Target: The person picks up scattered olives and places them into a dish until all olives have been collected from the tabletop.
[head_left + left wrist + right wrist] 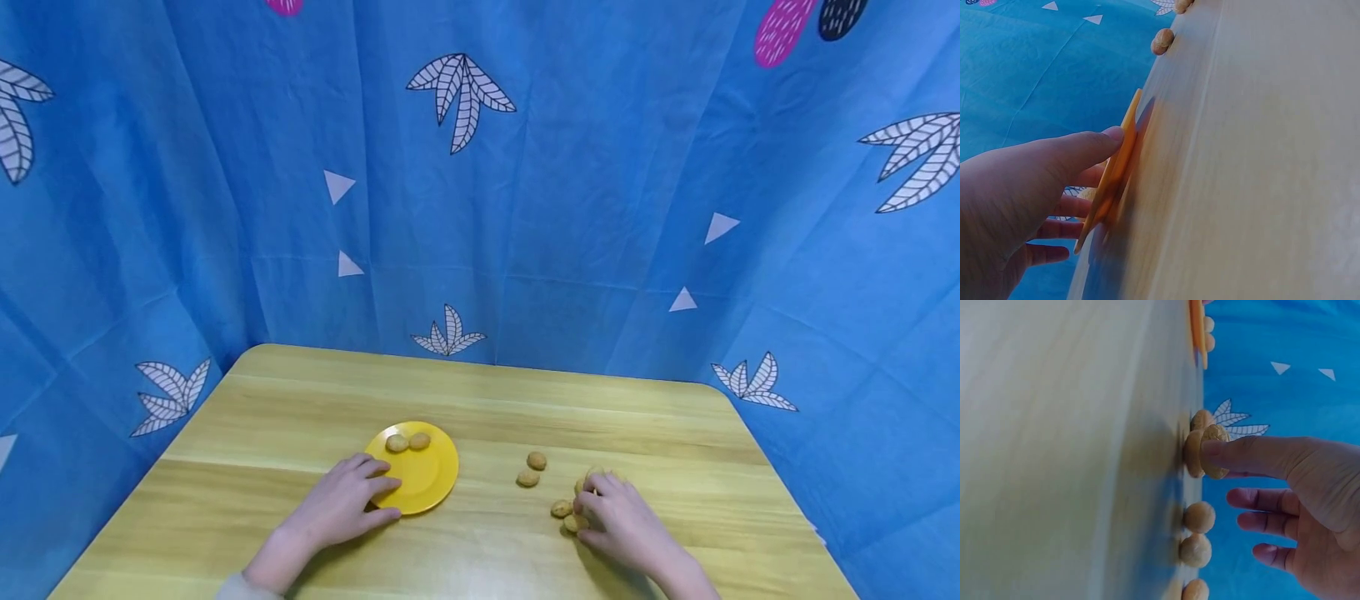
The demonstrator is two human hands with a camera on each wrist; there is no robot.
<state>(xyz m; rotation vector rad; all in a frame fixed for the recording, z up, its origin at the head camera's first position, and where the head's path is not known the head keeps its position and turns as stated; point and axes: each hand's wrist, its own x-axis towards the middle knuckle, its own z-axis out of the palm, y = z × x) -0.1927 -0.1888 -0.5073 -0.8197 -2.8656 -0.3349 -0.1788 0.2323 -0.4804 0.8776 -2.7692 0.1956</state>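
Several lumps [561, 508] part-hidden by right hand [622, 521], pinching one. Two mid-table, two on plate [426, 483]; left hand [341, 502] loosely spread, touching rim.

You've got a glossy, smooth yellow round plastic-looking plate [423, 479], matt, slightly rough brown oval nut-like pieces [528, 478], a smooth, faintly shiny pale-yellow wood-grain tabletop [480, 550], and creased, matt-looking blue printed cloth curtain [570, 167].

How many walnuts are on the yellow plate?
2, on the far part of the yellow plate: left walnut, right walnut. The left hand might hide more.
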